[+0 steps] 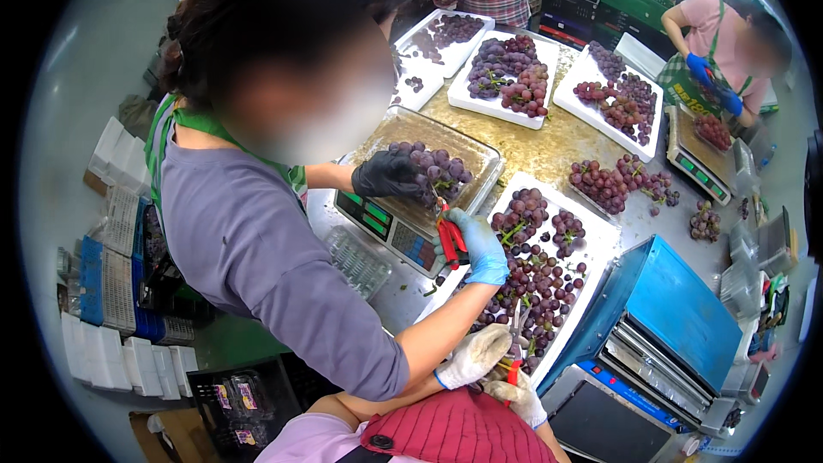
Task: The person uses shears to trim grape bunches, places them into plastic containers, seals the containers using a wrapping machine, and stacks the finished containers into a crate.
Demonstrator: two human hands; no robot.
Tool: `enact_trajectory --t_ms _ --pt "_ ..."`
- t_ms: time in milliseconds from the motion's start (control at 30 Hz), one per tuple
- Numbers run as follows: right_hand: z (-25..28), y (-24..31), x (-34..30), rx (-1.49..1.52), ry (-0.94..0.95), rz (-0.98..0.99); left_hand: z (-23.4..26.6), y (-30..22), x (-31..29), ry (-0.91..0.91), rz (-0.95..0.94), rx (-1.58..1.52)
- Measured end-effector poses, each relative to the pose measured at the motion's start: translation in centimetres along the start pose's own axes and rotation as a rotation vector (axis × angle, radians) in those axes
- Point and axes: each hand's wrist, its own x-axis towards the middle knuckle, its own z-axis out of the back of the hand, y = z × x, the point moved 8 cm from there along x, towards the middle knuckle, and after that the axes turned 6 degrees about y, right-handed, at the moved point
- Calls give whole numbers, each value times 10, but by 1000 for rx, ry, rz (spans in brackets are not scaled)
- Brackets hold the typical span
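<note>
My right hand (519, 396), in a white knit glove, grips red-handled snips (514, 370). Their metal blades point up over the loose grapes in a white foam tray (604, 244). Beside them is my left hand (477, 355), white-gloved too, with its fingers curled toward the snips; what they hold is hidden. Dark purple grapes (544, 283), some loose and some in bunches with green stems, fill the tray just beyond both hands.
At my left a co-worker in a grey top (274, 231) leans in, holding a grape bunch (433, 170) and red snips (450, 236) over a scale (399, 236). A blue machine (677, 309) stands right. More grape trays (506, 77) lie beyond; another worker (720, 51) stands far right.
</note>
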Motion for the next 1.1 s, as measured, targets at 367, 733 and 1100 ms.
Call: enact_trajectory --t_ms 367,733,1100 --pt "-1 3 11 -119 -25 6 4 -9 -7 -192 -134 197" --pt "-2 43 -7 -67 -157 50 21 5 -17 -115 64 140" --pt "-48 153 -19 -1566 -369 -20 77 -34 -12 -229 45 292"
